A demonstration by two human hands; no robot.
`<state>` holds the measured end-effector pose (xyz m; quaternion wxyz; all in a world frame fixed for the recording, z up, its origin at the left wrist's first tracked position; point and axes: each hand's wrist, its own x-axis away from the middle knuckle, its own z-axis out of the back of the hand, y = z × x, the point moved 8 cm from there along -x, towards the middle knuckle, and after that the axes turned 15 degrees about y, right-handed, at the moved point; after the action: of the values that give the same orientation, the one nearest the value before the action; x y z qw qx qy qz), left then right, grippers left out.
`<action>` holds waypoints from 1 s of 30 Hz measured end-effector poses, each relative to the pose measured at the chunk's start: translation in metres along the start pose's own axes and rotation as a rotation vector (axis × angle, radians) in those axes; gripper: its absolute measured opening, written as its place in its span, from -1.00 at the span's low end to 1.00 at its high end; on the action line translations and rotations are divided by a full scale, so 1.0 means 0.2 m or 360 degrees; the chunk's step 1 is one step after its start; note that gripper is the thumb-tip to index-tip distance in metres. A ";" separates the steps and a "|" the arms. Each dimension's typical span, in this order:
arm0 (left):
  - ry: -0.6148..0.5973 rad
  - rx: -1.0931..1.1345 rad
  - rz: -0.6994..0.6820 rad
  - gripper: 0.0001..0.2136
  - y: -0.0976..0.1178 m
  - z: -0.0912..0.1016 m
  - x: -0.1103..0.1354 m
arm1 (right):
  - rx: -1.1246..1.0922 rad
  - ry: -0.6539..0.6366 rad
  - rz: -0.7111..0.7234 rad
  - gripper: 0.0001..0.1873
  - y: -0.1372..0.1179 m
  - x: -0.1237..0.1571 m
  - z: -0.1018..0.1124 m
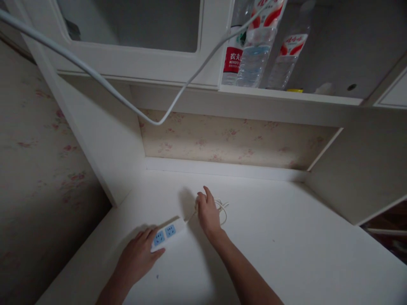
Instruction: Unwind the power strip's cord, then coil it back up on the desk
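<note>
A white power strip with two blue sockets lies on the white desk. My left hand rests on its near end, fingers curled around it. Its thin white cord runs right into a loose coil. My right hand is on that coil, fingers closed on the cord with one finger pointing out.
A thick white cable hangs in a loop from the upper left to the shelf above. Three water bottles stand on that shelf. White cabinet sides flank the desk; floral wallpaper is behind.
</note>
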<state>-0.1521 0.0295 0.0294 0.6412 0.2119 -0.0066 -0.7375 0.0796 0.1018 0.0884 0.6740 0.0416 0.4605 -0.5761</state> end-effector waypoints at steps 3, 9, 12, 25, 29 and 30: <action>0.0139 -0.0072 0.0077 -0.58 0.02 0.02 0.05 | -0.0127 -0.0127 0.0082 -0.61 -0.09 -0.07 -0.08; 0.0425 -0.0348 0.0230 -0.53 0.04 0.01 0.03 | -0.0258 -0.0185 0.0260 -0.51 -0.28 -0.01 0.12; 0.0478 -0.0473 0.0313 -0.54 0.02 0.01 -0.02 | -0.0463 -0.0185 0.0128 -0.66 -0.26 0.19 0.26; 0.0697 -0.0736 0.0604 -0.49 -0.11 0.12 -0.22 | -0.0517 -0.0359 -0.0623 -0.81 0.08 0.69 0.26; 0.0842 -0.0533 0.0416 -0.62 0.01 0.15 -0.20 | -0.0410 -0.0401 -0.0573 -0.80 0.06 0.66 0.24; 0.0861 -0.0407 0.0316 -0.67 0.08 0.14 -0.20 | -0.0364 -0.0417 -0.0591 -0.79 0.06 0.66 0.23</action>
<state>-0.1434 0.0579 0.0716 0.7100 0.3164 0.2362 -0.5830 0.1047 -0.0181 0.0204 0.6110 -0.1952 0.4311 -0.6346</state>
